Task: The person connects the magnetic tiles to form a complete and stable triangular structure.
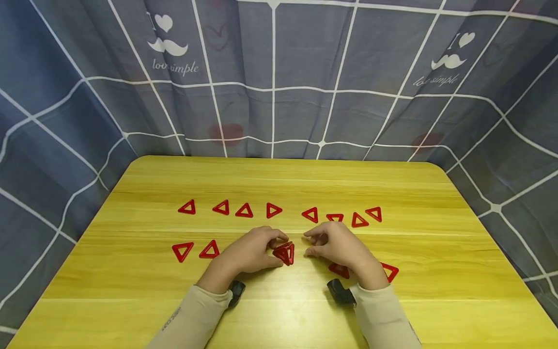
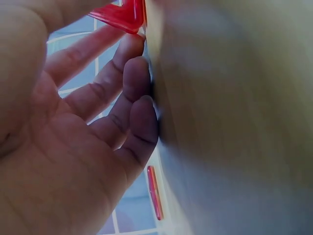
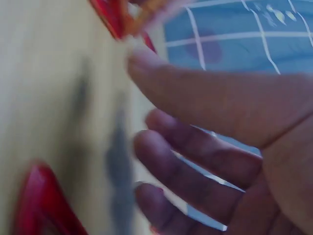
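Note:
My left hand pinches a small cluster of red triangle frames, joined at a slant, between thumb and index finger. In the left wrist view a corner of a red triangle shows by the fingertips, and the other fingers rest near the tabletop. Just right of the cluster, my right hand has its fingers loosely bent and holds nothing. In the right wrist view its thumb points at the red pieces. Beneath the right hand lies a partly covered red triangle.
Several red triangle frames lie in a row farther back, among them one triangle in the middle. Two triangles, one of them outermost, lie left of my left hand. Another sits by the right wrist. A grey checked curtain surrounds the wooden table.

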A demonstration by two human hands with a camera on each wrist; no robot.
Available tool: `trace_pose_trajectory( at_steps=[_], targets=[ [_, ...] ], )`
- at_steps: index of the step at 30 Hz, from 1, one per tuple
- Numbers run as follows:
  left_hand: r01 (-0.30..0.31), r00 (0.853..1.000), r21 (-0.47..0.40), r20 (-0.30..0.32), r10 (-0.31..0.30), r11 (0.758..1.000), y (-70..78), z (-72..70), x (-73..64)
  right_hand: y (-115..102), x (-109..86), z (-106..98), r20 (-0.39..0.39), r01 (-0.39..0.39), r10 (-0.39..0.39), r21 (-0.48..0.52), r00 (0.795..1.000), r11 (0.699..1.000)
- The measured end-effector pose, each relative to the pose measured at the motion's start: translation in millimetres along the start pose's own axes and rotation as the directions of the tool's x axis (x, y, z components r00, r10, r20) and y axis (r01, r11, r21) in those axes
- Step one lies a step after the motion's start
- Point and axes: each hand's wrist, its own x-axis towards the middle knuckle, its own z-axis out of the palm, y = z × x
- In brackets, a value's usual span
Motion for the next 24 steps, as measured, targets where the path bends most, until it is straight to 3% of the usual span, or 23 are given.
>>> trace_pose_trajectory(
  at_steps=[7,12,18,24],
  targets=[
    [-0.012,1.0,0.033,0.004,0.012,0.999,1.2,0.7,1.4,14.4,-18.0,-27.5,0.107,-0.087,0.081,0.051,0.991,0.995],
    [-0.024,1.0,0.042,0.003,0.024,0.999,1.5,0.4,-0.1,22.8,-27.9,-38.2,0.183,-0.111,0.099,0.053,0.978,0.992],
    [-0.078,0.997,0.105,0.02,0.076,0.991,3.0,0.6,-3.1,28.1,-31.5,-41.0,0.23,-0.096,0.081,0.055,0.97,0.994],
    [-0.075,0.997,0.148,0.01,0.074,0.986,1.9,2.7,-1.2,23.5,-29.1,-33.7,0.244,-0.128,0.118,0.023,0.962,0.992]
  ],
)
